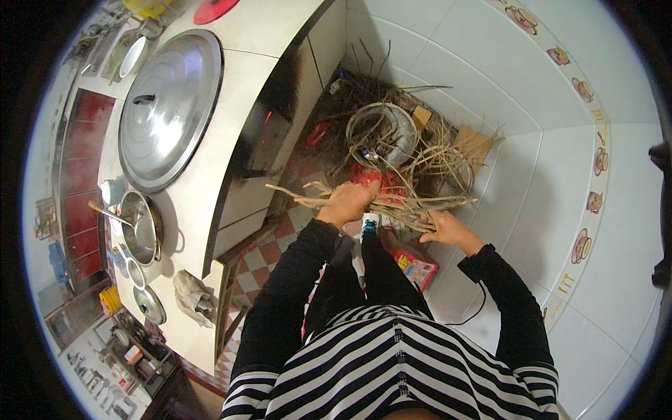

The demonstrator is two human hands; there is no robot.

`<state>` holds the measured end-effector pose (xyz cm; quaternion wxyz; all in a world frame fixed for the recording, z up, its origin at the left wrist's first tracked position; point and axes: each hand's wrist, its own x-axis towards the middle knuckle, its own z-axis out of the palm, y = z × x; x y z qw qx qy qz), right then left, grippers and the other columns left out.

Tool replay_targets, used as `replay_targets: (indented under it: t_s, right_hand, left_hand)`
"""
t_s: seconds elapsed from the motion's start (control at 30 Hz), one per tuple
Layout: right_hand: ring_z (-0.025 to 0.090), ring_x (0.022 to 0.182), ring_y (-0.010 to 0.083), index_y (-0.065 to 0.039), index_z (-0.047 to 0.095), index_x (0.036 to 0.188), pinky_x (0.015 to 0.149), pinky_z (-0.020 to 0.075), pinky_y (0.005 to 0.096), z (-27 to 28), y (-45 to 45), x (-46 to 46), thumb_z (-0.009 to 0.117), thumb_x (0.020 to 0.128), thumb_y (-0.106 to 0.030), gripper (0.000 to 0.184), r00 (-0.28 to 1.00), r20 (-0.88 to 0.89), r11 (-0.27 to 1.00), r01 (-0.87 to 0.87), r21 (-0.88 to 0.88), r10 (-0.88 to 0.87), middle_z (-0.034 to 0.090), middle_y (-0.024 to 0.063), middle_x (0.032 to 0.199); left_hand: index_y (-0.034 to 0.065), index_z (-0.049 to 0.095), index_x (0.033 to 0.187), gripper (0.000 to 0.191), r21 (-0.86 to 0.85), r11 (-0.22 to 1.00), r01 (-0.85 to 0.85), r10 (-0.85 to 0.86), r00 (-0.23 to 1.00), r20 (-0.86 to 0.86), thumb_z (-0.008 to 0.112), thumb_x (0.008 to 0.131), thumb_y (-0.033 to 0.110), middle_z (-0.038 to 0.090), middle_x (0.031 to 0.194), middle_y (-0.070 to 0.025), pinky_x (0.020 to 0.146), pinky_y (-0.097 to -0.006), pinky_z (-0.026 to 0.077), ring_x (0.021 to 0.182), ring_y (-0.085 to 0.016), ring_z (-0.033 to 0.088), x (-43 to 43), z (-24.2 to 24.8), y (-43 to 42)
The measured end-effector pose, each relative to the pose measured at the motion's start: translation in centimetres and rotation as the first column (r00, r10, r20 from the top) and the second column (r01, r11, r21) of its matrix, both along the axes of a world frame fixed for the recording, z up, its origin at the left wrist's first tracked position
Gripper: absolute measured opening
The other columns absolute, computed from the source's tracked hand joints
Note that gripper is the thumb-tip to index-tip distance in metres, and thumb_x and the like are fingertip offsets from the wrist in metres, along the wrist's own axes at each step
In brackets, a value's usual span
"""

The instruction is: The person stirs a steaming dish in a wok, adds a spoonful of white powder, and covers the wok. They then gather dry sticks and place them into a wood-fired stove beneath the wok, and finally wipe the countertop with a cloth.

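Observation:
A bundle of thin dry sticks lies across in front of me, held level above the floor. My left hand is closed around its left part, and the stick ends poke out past the hand towards the stove. At the bundle's right part is my right hand, its thumb below the sticks and its fingers partly hidden behind them. Just beyond stands a round metal basin with twigs in it. More loose branches are heaped to the right of the basin. A red plastic bag shows behind the bundle.
On my left is a tiled stove counter with a dark, sooty firebox opening. A large metal lid, a steel pot and a cloth rest on top. A tiled wall bounds the right. A red printed box sits by my feet.

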<state>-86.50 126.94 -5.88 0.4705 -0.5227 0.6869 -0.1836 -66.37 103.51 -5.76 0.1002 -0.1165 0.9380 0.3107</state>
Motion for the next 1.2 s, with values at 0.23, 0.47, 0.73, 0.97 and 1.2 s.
replay_targets:
  t_s: [0.23,0.47,0.73,0.97,1.2]
  right_hand:
    - [0.057,0.087,0.0402,0.002,0.046,0.101,0.074,0.0447,0.0438,0.9,-0.1,-0.2,0.075,0.068,-0.037,0.059,0.997,-0.054,0.998,-0.057,0.018,0.058,0.060,0.0218,0.095]
    - [0.056,0.071,0.0368,0.002,0.047,0.083,0.062,0.0435,0.0419,-0.1,0.4,0.2,0.073,0.073,-0.034,0.045,0.998,-0.039,0.997,-0.052,0.064,0.055,0.058,0.0204,0.077]
    - [0.049,0.061,0.0293,0.000,0.045,0.086,0.056,0.0405,0.0387,-1.0,1.7,0.6,0.071,0.075,-0.025,0.038,1.000,0.013,0.998,-0.028,0.064,0.027,0.051,0.0149,0.068]
    - [0.056,0.070,0.0282,0.002,0.050,0.090,0.062,0.0438,0.0383,-1.4,3.4,0.3,0.071,0.075,-0.029,0.040,0.992,0.066,0.994,0.109,0.008,-0.109,0.056,0.0175,0.078]
    - [0.050,0.066,0.0165,0.000,0.052,0.084,0.058,0.0409,0.0338,-0.2,6.7,-2.6,0.070,0.077,-0.030,0.036,0.932,-0.147,0.916,0.355,0.186,-0.332,0.051,0.0083,0.072]
  left_hand:
    - [0.0056,0.042,0.109,0.049,0.062,0.998,-0.013,0.004,0.989,0.146,0.064,0.065,0.004,0.060,0.074,-0.0225,0.066,-0.0522,0.044,0.075,-0.044,0.058,-0.8,-1.2,0.3]
    - [0.0057,0.041,0.110,0.053,0.061,0.998,0.016,-0.025,0.987,0.161,0.066,0.063,0.003,0.061,0.078,-0.0224,0.067,-0.0510,0.046,0.077,-0.043,0.059,-1.2,-1.8,0.3]
    - [0.0067,0.036,0.121,0.063,0.042,0.994,0.099,-0.106,0.963,0.246,0.065,0.064,0.004,0.062,0.081,-0.0220,0.064,-0.0484,0.048,0.077,-0.040,0.061,-2.0,-2.3,0.7]
    - [0.0061,0.043,0.110,0.047,0.008,0.996,0.093,-0.093,0.991,0.091,0.060,0.067,0.000,0.060,0.071,-0.0189,0.076,-0.0507,0.043,0.073,-0.039,0.060,-3.7,-2.0,1.7]
    - [0.0108,0.041,0.126,0.061,-0.278,0.960,0.043,-0.121,0.955,-0.270,0.059,0.070,-0.003,0.057,0.104,-0.0135,0.097,-0.0532,0.030,0.107,-0.033,0.047,-9.4,-0.2,3.0]
